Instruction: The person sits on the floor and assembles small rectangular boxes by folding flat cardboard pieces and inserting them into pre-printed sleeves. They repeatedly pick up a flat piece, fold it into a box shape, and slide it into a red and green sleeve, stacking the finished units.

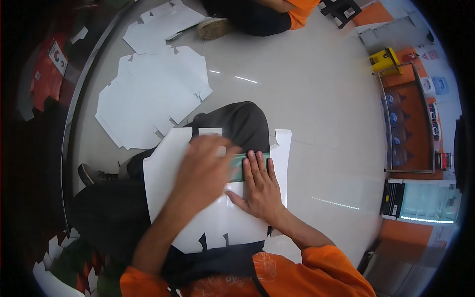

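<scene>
A white die-cut cardboard sheet with notched edges lies across my lap. On its upper right part is a flat, shiny green piece, whose exact kind I cannot make out. My right hand rests flat on the green piece and the cardboard, fingers stretched out and slightly apart. At the green piece's left end, my left hand is smeared by motion over the sheet. Its fingers are too blurred to show whether they hold anything. A white strip with a tab sticks out beyond my right hand.
More white cardboard sheets lie on the tiled floor at the far left. Another person's shoe is at the top. Along the right stand a yellow container and a metal-framed rack. Cut cardboard pieces lie lower left.
</scene>
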`<state>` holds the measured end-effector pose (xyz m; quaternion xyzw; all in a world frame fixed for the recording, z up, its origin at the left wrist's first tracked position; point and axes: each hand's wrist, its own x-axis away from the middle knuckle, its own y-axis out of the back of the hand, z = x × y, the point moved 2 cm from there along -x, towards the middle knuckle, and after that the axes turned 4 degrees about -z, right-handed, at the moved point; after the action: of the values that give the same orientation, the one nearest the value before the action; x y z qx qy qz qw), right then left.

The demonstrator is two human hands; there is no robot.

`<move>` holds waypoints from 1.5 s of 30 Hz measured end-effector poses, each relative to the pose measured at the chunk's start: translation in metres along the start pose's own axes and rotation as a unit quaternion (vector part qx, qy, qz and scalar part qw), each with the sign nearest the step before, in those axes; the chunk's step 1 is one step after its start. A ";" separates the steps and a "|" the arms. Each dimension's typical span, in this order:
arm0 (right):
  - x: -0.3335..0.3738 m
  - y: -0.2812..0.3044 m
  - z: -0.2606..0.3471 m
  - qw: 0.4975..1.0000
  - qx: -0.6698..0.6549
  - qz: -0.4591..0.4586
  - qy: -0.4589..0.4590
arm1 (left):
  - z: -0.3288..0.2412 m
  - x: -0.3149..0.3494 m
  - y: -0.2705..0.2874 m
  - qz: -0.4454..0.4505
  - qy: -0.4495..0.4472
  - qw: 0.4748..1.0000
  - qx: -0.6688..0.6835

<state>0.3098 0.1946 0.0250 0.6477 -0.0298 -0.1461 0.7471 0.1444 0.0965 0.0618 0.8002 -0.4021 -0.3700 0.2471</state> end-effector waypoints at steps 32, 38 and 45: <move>-0.099 0.067 -0.074 0.986 -0.017 0.126 0.108 | 0.016 -0.005 -0.004 0.013 0.060 0.998 -0.022; -0.065 0.058 -0.065 0.983 0.034 -0.040 0.175 | 0.015 -0.005 -0.005 0.005 0.058 0.998 -0.019; -0.014 0.020 -0.064 0.994 0.023 -0.040 0.099 | 0.014 0.000 -0.009 -0.005 0.053 0.998 -0.040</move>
<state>0.3148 0.2620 0.0364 0.6767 0.0669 -0.1104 0.7249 0.1377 0.1006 0.0473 0.8102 -0.3690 -0.3443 0.2981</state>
